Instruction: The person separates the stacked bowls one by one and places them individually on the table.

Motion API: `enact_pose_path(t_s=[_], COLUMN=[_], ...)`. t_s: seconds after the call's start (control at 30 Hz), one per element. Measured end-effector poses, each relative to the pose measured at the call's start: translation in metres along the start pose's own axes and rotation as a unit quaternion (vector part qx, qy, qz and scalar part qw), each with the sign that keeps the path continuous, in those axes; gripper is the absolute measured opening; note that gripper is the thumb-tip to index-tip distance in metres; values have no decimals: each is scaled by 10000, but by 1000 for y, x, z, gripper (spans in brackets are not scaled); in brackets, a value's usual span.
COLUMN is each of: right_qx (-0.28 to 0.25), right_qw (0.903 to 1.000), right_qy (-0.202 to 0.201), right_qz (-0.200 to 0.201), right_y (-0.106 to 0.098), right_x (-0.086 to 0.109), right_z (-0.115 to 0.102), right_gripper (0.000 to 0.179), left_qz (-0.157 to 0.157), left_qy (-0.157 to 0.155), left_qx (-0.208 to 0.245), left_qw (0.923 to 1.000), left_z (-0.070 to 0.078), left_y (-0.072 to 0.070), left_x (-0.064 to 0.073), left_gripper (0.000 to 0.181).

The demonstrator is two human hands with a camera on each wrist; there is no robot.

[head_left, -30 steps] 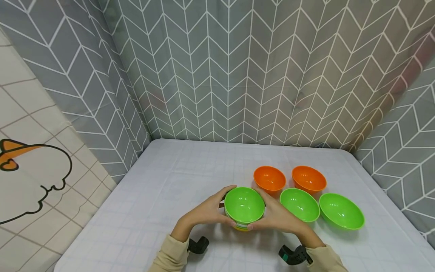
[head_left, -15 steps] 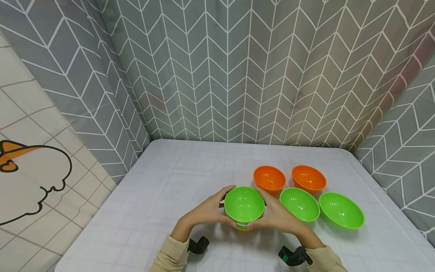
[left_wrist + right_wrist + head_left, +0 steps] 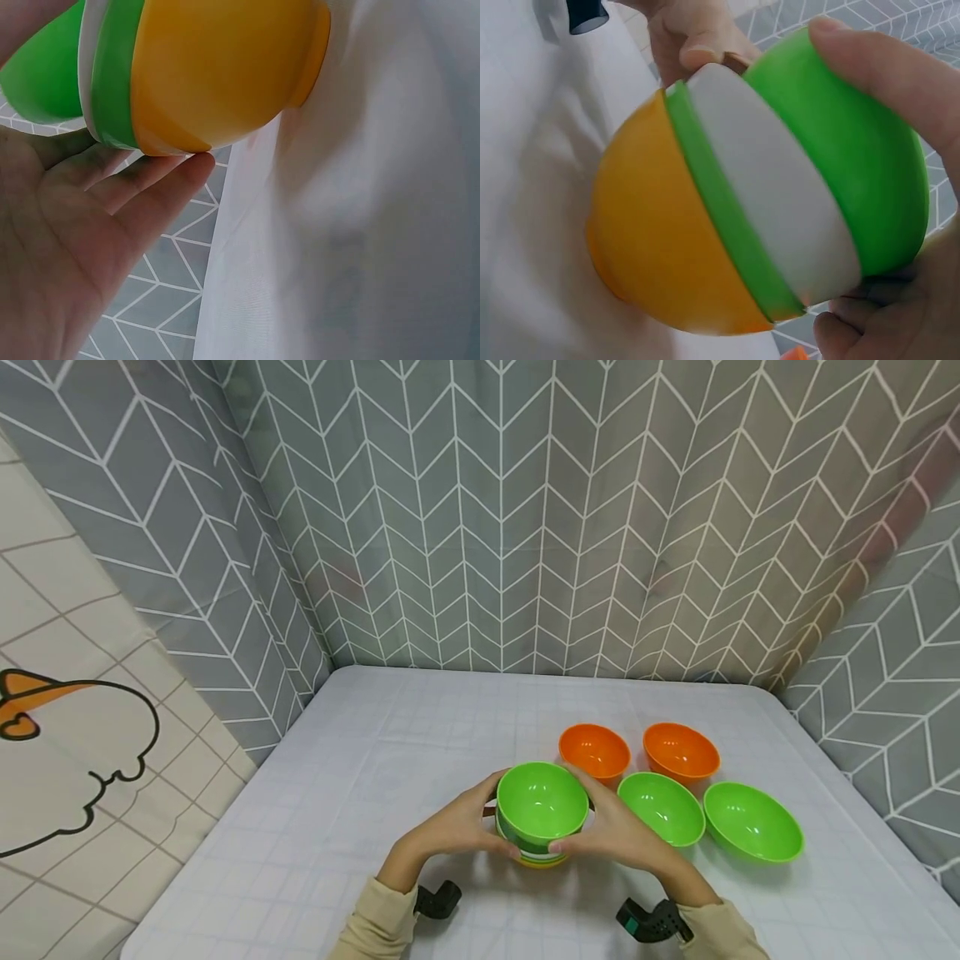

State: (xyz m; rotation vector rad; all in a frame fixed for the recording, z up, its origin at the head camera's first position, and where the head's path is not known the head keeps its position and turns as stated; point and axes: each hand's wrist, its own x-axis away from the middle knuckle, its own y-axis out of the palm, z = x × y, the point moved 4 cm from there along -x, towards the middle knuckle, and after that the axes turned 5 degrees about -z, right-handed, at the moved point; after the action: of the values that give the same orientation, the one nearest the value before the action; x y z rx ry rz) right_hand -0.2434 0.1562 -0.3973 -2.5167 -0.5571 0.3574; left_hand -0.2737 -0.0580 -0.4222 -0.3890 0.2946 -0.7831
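In the head view, both hands hold a stack of bowls near the table's front. On top is a green bowl, gripped by my right hand, whose thumb lies on its outer wall in the right wrist view. That bowl tilts against the white bowl under it. Lower down come a green rim and a yellow bowl at the bottom. My left hand holds the stack's left side, thumb in front; in the left wrist view its fingertips touch the yellow bowl. A small brown piece shows beside the left thumb.
Two orange bowls stand behind and right of the stack. Two green bowls, one round and one larger oval-looking bowl, stand right of it. A white cloth covers the table; patterned curtains hang behind.
The top green bowl has risen slightly and shifted right, showing more of the stack beneath. My right hand has moved a little with it; the left hand stays put.
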Motion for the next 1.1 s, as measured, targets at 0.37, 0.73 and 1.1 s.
enact_pose_path(t_s=[0.37,0.73,1.1], right_qx=[480,560,707], right_qw=[9984,9961,9936], right_qy=[176,112,57], right_qz=[238,670,878], right_y=[-16,-31,-42], right_x=[11,34,59], right_z=[-16,-20,-17], right_gripper=[110,108,111], left_qz=[22,-73,-40], left_qy=[-26,-63,-174], left_qx=[36,-301,-295], left_qw=[10000,9995,9994], left_z=[0,-2,1], left_y=[-1,0,1], left_x=[1,2,3], left_gripper=[104,108,109])
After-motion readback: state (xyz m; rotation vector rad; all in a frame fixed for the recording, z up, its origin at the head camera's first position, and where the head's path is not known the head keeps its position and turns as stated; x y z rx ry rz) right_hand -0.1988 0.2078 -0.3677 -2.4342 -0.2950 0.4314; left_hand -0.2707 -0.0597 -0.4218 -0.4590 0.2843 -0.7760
